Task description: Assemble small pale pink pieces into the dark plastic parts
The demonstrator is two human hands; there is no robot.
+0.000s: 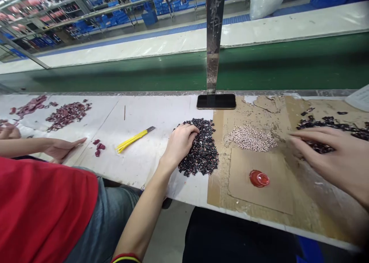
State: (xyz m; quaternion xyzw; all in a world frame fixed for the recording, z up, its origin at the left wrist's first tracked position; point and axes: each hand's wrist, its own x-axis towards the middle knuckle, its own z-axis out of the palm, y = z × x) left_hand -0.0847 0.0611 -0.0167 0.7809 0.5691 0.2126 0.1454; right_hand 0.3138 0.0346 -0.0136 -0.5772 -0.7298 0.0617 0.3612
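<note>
Red-and-yellow woven wristband circles person's L wrist at bottom edge. Far left, well away from the landmark, a black smartphone w/ gold edge, co-worker in red shirt rests one hand on white-covered worktop, w/ other hand cut off by frame edge. Closer to phone but still left of it: loose heap of maroon pieces, small maroon cluster, yellow-handled utility knife w/ steel blade.

Just left of phone & nearer person, heap of small black-and-maroon pieces lies under L hand. Its fingers are lightly curled, not wide open, resting on heap top; can't tell if any pieces are pinched. Low, cupped fingers look like right way to work, less likely to send bits sliding.

Right of phone, on torn brown cardboard: pale beige granule heap, glossy red round blob. Further right, R hand reaches over dark scatter of pieces, fingers extended, moderately open, tips near or touching scatter, nothing clearly held.
</note>
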